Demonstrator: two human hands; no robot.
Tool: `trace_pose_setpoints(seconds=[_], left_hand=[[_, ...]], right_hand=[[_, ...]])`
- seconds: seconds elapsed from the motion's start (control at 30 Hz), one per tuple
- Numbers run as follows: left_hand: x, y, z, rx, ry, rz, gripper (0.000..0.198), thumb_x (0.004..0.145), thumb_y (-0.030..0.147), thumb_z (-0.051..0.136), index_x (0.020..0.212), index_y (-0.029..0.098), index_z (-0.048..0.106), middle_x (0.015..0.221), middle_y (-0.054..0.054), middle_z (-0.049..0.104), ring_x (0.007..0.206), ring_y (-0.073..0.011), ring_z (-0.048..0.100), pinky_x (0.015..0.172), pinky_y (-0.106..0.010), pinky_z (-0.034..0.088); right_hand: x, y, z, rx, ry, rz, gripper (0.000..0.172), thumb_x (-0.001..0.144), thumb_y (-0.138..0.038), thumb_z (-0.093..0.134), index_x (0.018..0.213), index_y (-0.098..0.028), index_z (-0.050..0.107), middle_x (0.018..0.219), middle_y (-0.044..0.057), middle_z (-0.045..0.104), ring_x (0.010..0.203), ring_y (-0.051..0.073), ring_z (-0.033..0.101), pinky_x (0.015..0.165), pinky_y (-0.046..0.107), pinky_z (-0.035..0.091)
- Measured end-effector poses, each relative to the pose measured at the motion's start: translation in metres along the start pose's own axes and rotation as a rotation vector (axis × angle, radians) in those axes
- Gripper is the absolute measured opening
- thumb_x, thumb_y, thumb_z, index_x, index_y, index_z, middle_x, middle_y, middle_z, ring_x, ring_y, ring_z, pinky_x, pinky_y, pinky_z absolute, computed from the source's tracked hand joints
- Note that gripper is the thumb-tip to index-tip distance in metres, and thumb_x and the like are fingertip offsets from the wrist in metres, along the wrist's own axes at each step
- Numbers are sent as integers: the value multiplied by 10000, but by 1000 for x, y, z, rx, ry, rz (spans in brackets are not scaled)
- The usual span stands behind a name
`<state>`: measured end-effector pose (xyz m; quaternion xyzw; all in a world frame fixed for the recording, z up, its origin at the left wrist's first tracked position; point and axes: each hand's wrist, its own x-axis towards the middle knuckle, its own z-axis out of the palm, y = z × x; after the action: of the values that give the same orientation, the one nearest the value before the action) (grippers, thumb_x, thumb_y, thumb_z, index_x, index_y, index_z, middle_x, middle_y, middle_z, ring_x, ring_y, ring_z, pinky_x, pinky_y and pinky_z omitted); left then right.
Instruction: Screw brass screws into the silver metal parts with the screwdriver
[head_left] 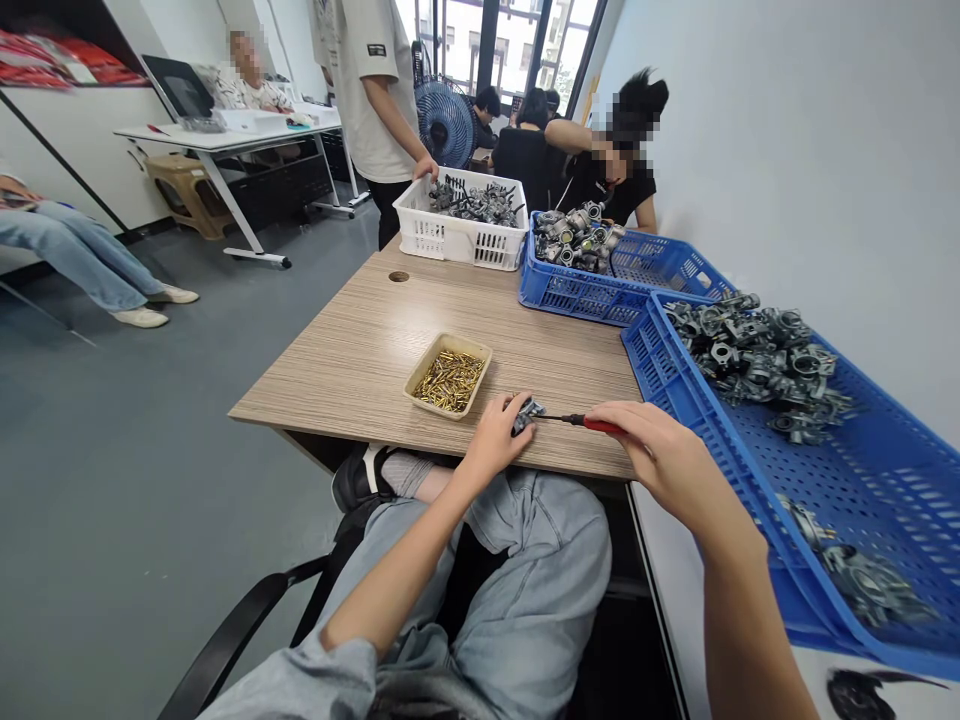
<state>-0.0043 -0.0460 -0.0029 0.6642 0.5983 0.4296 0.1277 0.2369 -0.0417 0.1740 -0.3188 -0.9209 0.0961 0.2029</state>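
Note:
My left hand (497, 436) is closed around a small grey metal carburetor (527, 414), holding it on the table near its front edge. Fingers cover much of the part. My right hand (660, 455) grips the red handle of a screwdriver (600, 425), whose dark shaft points left. The tip meets the carburetor's right side; the exact contact point is too small to make out. Just left of and behind my left hand stands a cream plastic tray (417, 397) filled with small brass-coloured parts.
On the right, a blue crate (679, 400) holds piled carburetors (757, 350). Behind it are a second blue crate (577, 285) and a white basket (461, 237) of metal parts, with a standing person's hand (425, 168) on its rim. Other people sit further back beside a fan (445, 122).

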Motion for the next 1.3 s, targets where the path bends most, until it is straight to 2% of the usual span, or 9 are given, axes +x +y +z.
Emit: trace_pose_setpoints(seconds=[0.93, 1.3], left_hand=[[0, 1, -2, 1, -12, -2, 569, 992, 290, 664, 1543, 247, 529, 1335, -120, 610, 1240, -307, 599, 1117, -453, 508], [1, 0, -1, 4, -8, 4, 567, 993, 290, 662, 1543, 239, 533, 1321, -122, 615, 1235, -306, 603, 1117, -451, 509]], right_hand=[[-2, -1, 1, -32, -6, -7, 378, 1057, -123, 437, 1289, -293, 681, 1343, 37, 736, 1242, 252, 663, 1071, 424, 535], [-1, -7, 2, -82, -18, -27, 477, 987, -37, 422, 1312, -292, 661, 1366, 33, 720, 1243, 250, 650, 1047, 426, 551]])
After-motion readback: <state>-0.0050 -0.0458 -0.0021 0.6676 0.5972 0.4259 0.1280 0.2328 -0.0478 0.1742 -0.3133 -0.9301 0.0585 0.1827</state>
